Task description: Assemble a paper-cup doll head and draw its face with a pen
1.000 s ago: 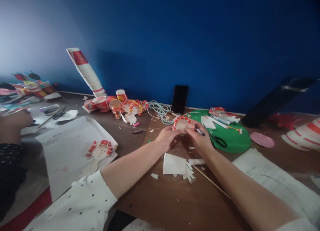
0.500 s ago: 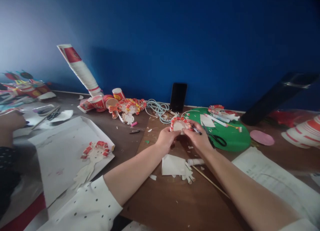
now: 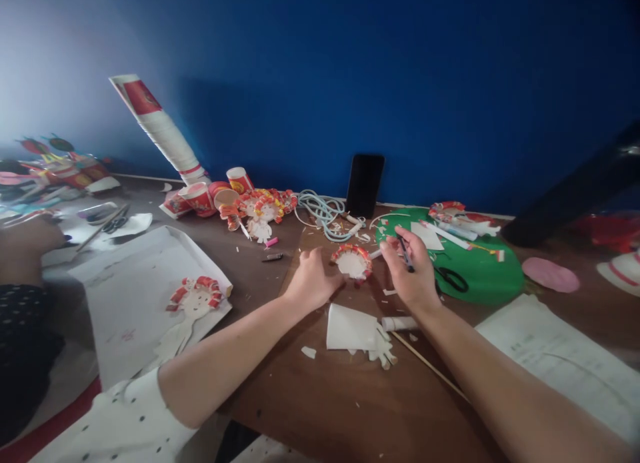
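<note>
A round white paper cutout [image 3: 353, 265] with a rim of red-and-orange curled paper rests on the brown table between my hands. My left hand [image 3: 313, 280] is at its left edge, thumb apart from the bent fingers, gripping nothing that I can see. On the other side, my right hand [image 3: 413, 269] holds a dark pen [image 3: 405, 249], tip downward, above the edge of a green round sheet [image 3: 493, 276]. Nearer to me lie a curved white paper piece [image 3: 351, 327], a frilly paper cutout [image 3: 384, 348] and a thin wooden stick [image 3: 430, 364].
A black phone [image 3: 365, 185] leans against the blue wall beside a coiled cable [image 3: 323, 213]. Black-handled scissors [image 3: 453, 280] lie on the green sheet. At left are a white box lid [image 3: 115, 303], a leaning paper-cup stack [image 3: 167, 139] and another person's hand [image 3: 27, 246].
My hands have moved apart. The rimmed cutout, held in both before, now lies on the table; my left hand has shifted left, and my right hand has risen slightly with the pen.
</note>
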### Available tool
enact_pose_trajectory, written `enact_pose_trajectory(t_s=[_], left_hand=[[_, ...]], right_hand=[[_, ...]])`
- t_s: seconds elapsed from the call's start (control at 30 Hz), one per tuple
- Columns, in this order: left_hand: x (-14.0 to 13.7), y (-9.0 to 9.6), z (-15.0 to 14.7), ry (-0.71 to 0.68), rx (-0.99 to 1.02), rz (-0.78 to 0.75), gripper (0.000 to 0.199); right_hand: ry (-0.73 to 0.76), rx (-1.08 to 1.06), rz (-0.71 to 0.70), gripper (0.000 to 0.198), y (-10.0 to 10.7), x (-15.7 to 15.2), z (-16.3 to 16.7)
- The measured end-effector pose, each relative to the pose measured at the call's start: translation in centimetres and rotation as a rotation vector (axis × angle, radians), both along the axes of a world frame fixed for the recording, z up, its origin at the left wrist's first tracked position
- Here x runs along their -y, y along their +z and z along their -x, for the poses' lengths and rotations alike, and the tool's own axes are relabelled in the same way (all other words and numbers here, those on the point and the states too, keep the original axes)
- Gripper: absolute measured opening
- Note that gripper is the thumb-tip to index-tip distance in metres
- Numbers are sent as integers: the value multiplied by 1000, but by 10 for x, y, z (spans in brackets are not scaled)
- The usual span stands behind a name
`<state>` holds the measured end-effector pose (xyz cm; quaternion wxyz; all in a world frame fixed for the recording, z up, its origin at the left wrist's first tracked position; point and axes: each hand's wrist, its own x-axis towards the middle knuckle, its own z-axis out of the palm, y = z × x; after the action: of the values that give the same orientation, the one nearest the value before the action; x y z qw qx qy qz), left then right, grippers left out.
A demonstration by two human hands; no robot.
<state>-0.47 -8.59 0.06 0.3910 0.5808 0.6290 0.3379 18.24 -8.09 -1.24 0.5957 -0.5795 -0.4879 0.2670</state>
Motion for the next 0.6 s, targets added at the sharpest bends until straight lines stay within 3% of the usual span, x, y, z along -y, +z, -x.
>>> enact_pose_trajectory(t_s=[0.07, 0.17, 0.23, 0.33, 0.47, 0.6], left_hand=[[7, 3, 9, -79, -365, -277, 53], [9, 5, 11, -374, -749, -547, 22], [4, 4, 7, -549, -936, -576, 23], [-4, 2, -3, -671, -1049, -555, 24], [-8, 2, -15, -715, -1044, -551, 26], [-1, 2, -22, -674, -1045, -493, 30]], right_hand=[[16, 64, -57, 48, 0, 1, -1], [26, 160, -107, 39, 0, 2, -2], [20, 210, -115, 35, 2, 2, -1], [20, 287, -126, 31, 4, 4, 1], [42, 402, -157, 29, 7, 5, 1], [65, 558, -233, 29, 9, 10, -2]])
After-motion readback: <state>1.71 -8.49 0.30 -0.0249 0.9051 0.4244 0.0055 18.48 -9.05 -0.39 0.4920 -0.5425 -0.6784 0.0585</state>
